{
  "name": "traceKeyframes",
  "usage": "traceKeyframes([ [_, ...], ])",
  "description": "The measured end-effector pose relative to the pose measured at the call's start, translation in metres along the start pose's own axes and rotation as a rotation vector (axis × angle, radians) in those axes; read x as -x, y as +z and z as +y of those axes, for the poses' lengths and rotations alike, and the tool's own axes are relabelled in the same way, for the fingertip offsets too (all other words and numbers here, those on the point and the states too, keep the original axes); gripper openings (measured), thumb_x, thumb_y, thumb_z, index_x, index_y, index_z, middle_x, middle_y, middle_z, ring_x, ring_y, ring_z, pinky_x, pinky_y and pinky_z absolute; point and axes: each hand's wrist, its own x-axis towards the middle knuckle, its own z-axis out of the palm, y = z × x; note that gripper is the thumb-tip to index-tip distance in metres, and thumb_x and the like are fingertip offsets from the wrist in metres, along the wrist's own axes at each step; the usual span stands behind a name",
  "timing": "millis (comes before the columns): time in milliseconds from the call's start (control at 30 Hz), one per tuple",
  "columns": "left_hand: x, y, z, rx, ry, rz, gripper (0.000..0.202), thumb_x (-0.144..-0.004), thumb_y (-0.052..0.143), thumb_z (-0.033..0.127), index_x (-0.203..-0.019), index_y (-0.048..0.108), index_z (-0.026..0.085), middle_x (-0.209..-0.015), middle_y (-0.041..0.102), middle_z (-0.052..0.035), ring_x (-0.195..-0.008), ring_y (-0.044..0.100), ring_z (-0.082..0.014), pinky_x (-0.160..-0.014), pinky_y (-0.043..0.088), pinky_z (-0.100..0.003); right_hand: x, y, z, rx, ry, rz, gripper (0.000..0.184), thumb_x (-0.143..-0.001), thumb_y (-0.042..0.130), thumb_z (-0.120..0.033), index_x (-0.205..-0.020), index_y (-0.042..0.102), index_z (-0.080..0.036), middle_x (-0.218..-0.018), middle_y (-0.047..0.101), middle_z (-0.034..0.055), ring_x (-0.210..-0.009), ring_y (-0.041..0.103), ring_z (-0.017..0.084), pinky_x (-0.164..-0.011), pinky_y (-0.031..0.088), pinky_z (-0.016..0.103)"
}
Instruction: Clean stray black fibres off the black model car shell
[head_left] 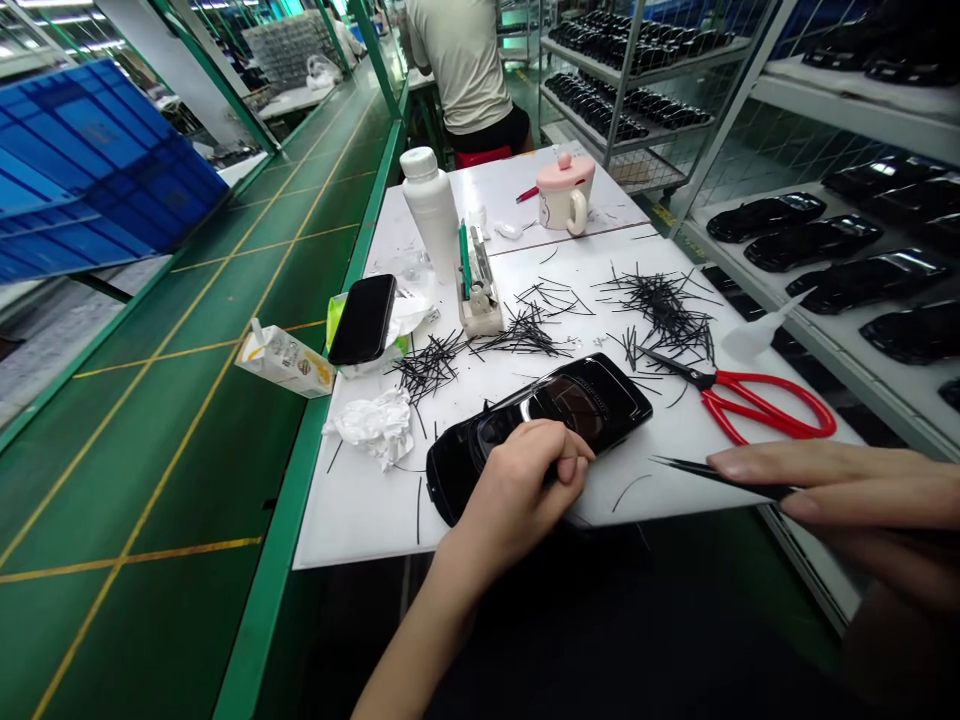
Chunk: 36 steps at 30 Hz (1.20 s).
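A glossy black model car [600, 395] lies at the near edge of the white table. My left hand [529, 470] rests against its near side with the fingers curled in, and what the fingertips touch is partly hidden. Off the table's right front corner, my right hand [855, 485] pinches a pair of dark tweezers [686, 465], their thin tips pointing left toward the car. A loose black strip [631, 490] lies between the tweezers and the car. Red-handled scissors [772, 405] lie just beyond my right hand.
Piles of thin black strips [664, 305] are spread behind the car. Crumpled tissue [375, 425], a phone [364, 320], a drink carton [285, 358], a white bottle [431, 205] and a lidded mug [559, 200] stand around. Racks of model cars [814, 240] line the right; a person sits ahead.
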Motion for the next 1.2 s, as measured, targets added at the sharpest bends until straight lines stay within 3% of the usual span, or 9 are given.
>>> traceKeyframes([
  [67,0.001,0.0,0.0,0.018,-0.01,-0.001,0.029,-0.093,0.052,0.011,-0.072,0.034,0.022,-0.09,0.067,-0.0038,-0.091,0.064,-0.0158,-0.085,0.048,-0.028,-0.009,0.004,0.0,0.063,-0.128,-0.111,0.031,-0.081,0.067,-0.011,-0.102,0.078,-0.032,-0.107,0.076,0.007,-0.096,0.074,0.03,-0.087,0.063,0.036],
  [133,0.002,0.0,-0.001,0.036,-0.016,0.0,0.029,-0.094,0.052,0.012,-0.072,0.035,0.022,-0.09,0.068,-0.0042,-0.091,0.064,-0.0158,-0.085,0.048,-0.028,-0.016,0.009,0.0,0.056,-0.149,-0.132,0.035,-0.081,0.065,-0.009,-0.103,0.076,-0.033,-0.108,0.076,0.0051,-0.095,0.074,0.03,-0.083,0.065,0.035],
  [233,0.002,0.001,-0.002,0.05,-0.017,0.01,0.031,-0.094,0.054,0.013,-0.071,0.035,0.022,-0.089,0.068,-0.0041,-0.09,0.065,-0.0155,-0.084,0.048,-0.027,-0.021,0.022,-0.006,-0.007,-0.055,-0.061,0.032,-0.081,0.067,-0.008,-0.099,0.077,-0.034,-0.103,0.077,0.0014,-0.091,0.075,0.027,-0.077,0.066,0.033],
  [367,0.002,0.002,-0.003,0.061,-0.042,0.034,0.032,-0.092,0.058,0.014,-0.07,0.035,0.021,-0.091,0.07,-0.0035,-0.09,0.066,-0.0154,-0.082,0.049,-0.027,-0.023,0.045,-0.011,-0.107,0.137,0.124,0.023,-0.083,0.07,-0.011,-0.089,0.075,-0.032,-0.092,0.079,-0.0025,-0.088,0.075,0.021,-0.082,0.064,0.029],
  [467,0.003,0.001,-0.003,0.098,-0.087,0.032,0.03,-0.092,0.059,0.015,-0.072,0.038,0.021,-0.098,0.07,-0.0044,-0.094,0.068,-0.0164,-0.083,0.051,-0.027,-0.025,0.055,-0.005,-0.181,0.194,0.137,0.015,-0.08,0.076,-0.016,-0.088,0.073,-0.029,-0.088,0.078,-0.0022,-0.083,0.075,0.019,-0.079,0.064,0.028],
  [700,0.004,-0.003,-0.001,0.186,-0.138,-0.022,0.024,-0.092,0.055,0.01,-0.076,0.04,0.02,-0.112,0.067,-0.0041,-0.096,0.071,-0.0145,-0.087,0.054,-0.025,-0.029,0.058,0.016,-0.109,0.076,0.056,0.02,-0.082,0.077,-0.014,-0.097,0.073,-0.026,-0.092,0.078,-0.001,-0.086,0.074,0.017,-0.078,0.062,0.025],
  [1200,0.005,-0.006,0.0,0.371,-0.156,-0.032,0.023,-0.093,0.053,0.007,-0.077,0.041,0.019,-0.129,0.063,-0.0073,-0.103,0.071,-0.0164,-0.087,0.054,-0.023,-0.029,0.064,0.017,-0.121,0.061,0.092,0.018,-0.083,0.076,-0.015,-0.096,0.072,-0.026,-0.091,0.076,-0.002,-0.085,0.073,0.016,-0.08,0.06,0.025],
])
